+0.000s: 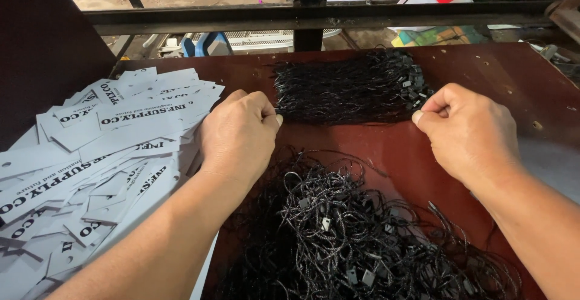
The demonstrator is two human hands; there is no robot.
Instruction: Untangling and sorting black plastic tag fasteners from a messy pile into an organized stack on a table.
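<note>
- Black cord, thin and hard to make out, seems to be stretched between the two hands; the strand itself is too fine to be followed across the gap.
- Thumb and forefinger of the left hand are pressed together in a narrow pinch, the other fingers curled under; what lies in the pinch is judged to be one end of a cord.
- Thumb and forefinger of the right hand are closed in the same tight pinch, level with the left and well apart from it.
- Just beyond the hands, toward the far edge of the tabletop, a neat bundle of black cords is laid straight, its small plastic locks gathered at the right end.
- Near the front edge, between the forearms, a loose heap of tangled black cords is spread.
- Along the left edge, a pile of white paper tags with black print is fanned out, just beside the left wrist.
- Step in hand, as judged: one cord is being drawn straight above the bundle.
- Next move, as judged: both pinches would need lowering together so that the cord lies parallel on the bundle, lock end to the right.
</note>
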